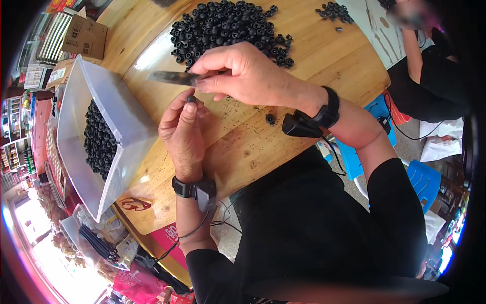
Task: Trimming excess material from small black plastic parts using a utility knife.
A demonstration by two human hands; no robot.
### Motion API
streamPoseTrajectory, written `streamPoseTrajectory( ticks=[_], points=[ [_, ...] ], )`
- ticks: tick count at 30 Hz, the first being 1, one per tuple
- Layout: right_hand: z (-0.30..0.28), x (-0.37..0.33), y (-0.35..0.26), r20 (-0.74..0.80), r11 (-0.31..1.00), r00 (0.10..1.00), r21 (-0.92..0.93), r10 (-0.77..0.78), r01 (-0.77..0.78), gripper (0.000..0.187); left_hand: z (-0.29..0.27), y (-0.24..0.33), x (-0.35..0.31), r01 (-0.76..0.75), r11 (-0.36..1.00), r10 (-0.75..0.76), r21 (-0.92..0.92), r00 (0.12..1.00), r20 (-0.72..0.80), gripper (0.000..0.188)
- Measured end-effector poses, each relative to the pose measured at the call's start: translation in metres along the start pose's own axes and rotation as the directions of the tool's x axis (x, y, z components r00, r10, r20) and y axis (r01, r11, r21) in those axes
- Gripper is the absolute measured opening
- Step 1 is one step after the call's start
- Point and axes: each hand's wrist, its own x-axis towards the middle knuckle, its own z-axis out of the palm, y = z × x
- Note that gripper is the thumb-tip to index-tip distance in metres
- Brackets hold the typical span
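My left hand [183, 133] pinches a small black round part [191, 98] between thumb and fingertips, above the wooden table. Just over it, my right hand [248, 76] grips a dark knife [172, 77], its flat blade pointing left; the handle is hidden in my fingers. The blade is apart from the fingertips of my left hand. Beyond my right hand lies a large heap of black round parts [223, 25] with holes in them. One loose black part [270, 119] sits on the table below my right wrist. Dark crumbs are scattered around it.
A clear plastic bin [136, 109] holding many black parts [99, 139] stands at the left. Red-framed glasses [135, 203] lie near the table's edge. A smaller pile [335, 12] is at the far right, near another person's arm [412, 55]. Blue chairs [422, 182] stand at the right.
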Motion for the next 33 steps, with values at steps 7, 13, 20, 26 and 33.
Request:
streamPoseTrajectory(
  ticks=[7, 13, 20, 26, 33],
  points=[
    [0.010, -0.003, 0.009, -0.099, 0.975, 0.970, -0.063, -0.220, 0.215, 0.013, -0.001, -0.005, -0.001, -0.002, 1.000, 0.002, -0.020, 1.000, -0.014, 0.029],
    [0.012, -0.003, 0.010, -0.073, 0.960, 0.969, -0.169, -0.238, 0.223, 0.018, -0.003, -0.009, -0.001, -0.034, 0.999, 0.035, -0.038, 0.999, 0.024, 0.028],
    [0.019, -0.004, 0.014, -0.082, 0.959, 0.966, -0.168, -0.246, 0.230, 0.020, -0.005, -0.009, 0.000, -0.089, 0.996, 0.089, -0.018, 0.996, 0.029, 0.023],
    [0.024, -0.002, 0.022, -0.097, 0.947, 0.950, -0.157, -0.296, 0.279, 0.016, -0.005, -0.010, 0.000, -0.144, 0.988, 0.145, 0.048, 0.989, -0.012, 0.020],
    [0.023, 0.000, 0.021, -0.130, 0.919, 0.927, -0.239, -0.351, 0.315, 0.016, -0.006, -0.008, -0.006, -0.119, 0.987, 0.126, 0.105, 0.990, -0.069, 0.022]
  ],
)
